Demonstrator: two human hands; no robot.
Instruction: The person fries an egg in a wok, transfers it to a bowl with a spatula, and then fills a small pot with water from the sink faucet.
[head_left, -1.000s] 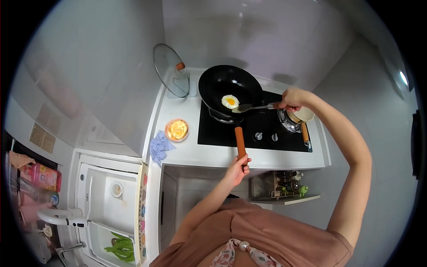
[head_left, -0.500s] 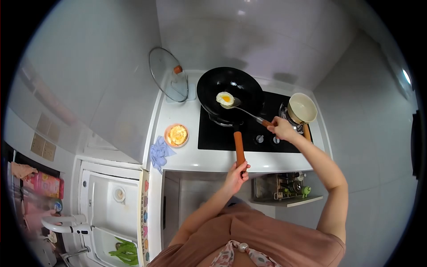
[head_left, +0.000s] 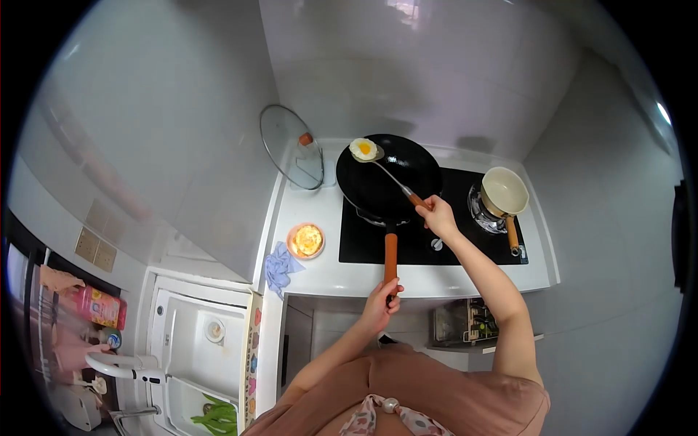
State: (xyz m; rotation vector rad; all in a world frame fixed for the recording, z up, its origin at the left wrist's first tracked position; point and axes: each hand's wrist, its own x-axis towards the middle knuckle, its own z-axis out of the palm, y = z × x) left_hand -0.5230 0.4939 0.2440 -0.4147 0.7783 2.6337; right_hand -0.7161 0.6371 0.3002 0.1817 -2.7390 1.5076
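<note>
My left hand [head_left: 379,305] is closed around the orange-brown handle of a black wok [head_left: 400,182], which sits on the left side of the black stove [head_left: 458,253]. In my right hand [head_left: 438,218] is a spatula [head_left: 396,178] with a wooden grip and a metal shaft. A fried egg [head_left: 363,150] with a yellow yolk rests on the spatula's blade, at the wok's far left rim. To the left of the wok, a pink bowl [head_left: 291,249] holds more fried egg [head_left: 307,239].
A cream saucepan [head_left: 504,190] stands on the right burner, its wooden handle pointing toward me. A glass lid [head_left: 291,149] leans by the left wall. A blue cloth [head_left: 279,267] lies beside the bowl. Lower left, the sink [head_left: 196,349] holds green vegetables [head_left: 217,416].
My right hand has moved the spatula and the egg from the wok's middle toward its far left rim. The whole view has shifted a little. The left hand still grips the wok handle.
</note>
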